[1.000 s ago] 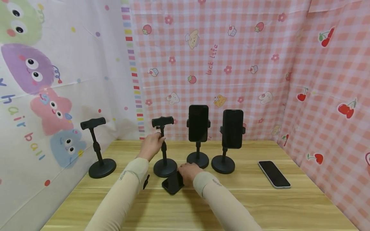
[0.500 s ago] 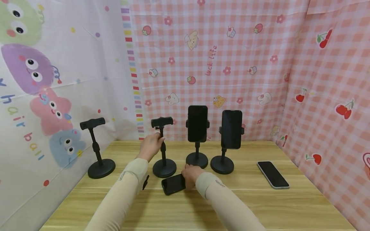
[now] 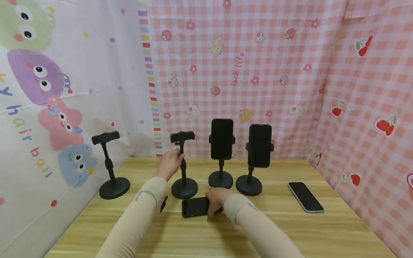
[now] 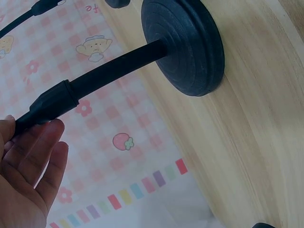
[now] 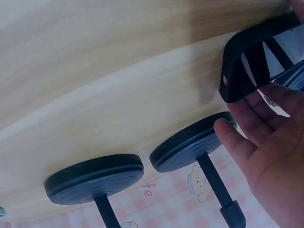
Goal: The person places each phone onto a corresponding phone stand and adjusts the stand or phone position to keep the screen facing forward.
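Note:
My left hand [image 3: 169, 164] pinches the upper pole of a black phone stand [image 3: 183, 178], just under its unoccupied clamp head. In the left wrist view, the thumb and fingers of the hand [image 4: 34, 171] meet at the pole's thin upper part, and the round base [image 4: 190, 52] sits on the table. With my right hand [image 3: 220, 200] I grip a black smartphone [image 3: 195, 206] by its long edges, screen up, right at the tabletop in front of that stand. The right wrist view shows fingers of the hand [image 5: 273, 152] along one long edge of the phone [image 5: 251, 64].
Two stands to the right hold upright phones, one phone [image 3: 222, 139] beside another phone [image 3: 260, 145]. Another stand [image 3: 109, 168] with a bare clamp stands at the left. A white-edged phone [image 3: 305, 197] lies at the right on the wooden table [image 3: 180, 238]. Printed cloth [image 3: 274, 53] hangs behind.
The right hand has turned the phone from slanted to nearly sideways across the table and shifted slightly right. The left hand has kept its hold on the stand's pole.

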The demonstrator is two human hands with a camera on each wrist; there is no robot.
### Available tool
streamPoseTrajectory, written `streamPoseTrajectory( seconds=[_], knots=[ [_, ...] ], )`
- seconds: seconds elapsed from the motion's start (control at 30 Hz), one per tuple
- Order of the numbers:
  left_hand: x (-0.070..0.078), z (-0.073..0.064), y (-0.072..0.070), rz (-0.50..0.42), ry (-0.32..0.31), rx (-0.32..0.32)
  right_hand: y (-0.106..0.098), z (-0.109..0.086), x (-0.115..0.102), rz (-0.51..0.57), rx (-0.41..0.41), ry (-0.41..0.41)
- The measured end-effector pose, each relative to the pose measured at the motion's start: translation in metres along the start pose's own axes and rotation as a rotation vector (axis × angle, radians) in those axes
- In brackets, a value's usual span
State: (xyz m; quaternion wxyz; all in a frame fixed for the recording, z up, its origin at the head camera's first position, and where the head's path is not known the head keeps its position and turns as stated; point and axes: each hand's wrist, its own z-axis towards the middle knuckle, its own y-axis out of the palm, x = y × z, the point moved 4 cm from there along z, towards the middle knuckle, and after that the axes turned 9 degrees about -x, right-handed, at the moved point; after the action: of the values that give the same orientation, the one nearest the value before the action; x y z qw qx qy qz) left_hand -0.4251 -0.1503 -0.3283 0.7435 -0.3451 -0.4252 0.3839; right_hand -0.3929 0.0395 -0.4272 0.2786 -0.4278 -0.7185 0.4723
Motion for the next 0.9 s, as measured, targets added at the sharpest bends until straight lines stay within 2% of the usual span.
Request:
streamPoseTrajectory(
  seconds=[0.2,0.6,0.9],
  knots=[
    [0.0012,-0.0024,-0.0013,-0.011,-0.008,0.001,0.0018,-0.0040,0.0020,0.067,0.005,-0.035],
    [0.0005,-0.0006,0.0008,-0.043,0.006,0.022,0.0055,-0.0071,0.0022,0.099,0.011,-0.046],
    [0.0034,-0.0006,0.0009,-0.061,-0.009,0.031,0.0051,-0.0095,0.0021,0.130,0.019,-0.057]
  ],
)
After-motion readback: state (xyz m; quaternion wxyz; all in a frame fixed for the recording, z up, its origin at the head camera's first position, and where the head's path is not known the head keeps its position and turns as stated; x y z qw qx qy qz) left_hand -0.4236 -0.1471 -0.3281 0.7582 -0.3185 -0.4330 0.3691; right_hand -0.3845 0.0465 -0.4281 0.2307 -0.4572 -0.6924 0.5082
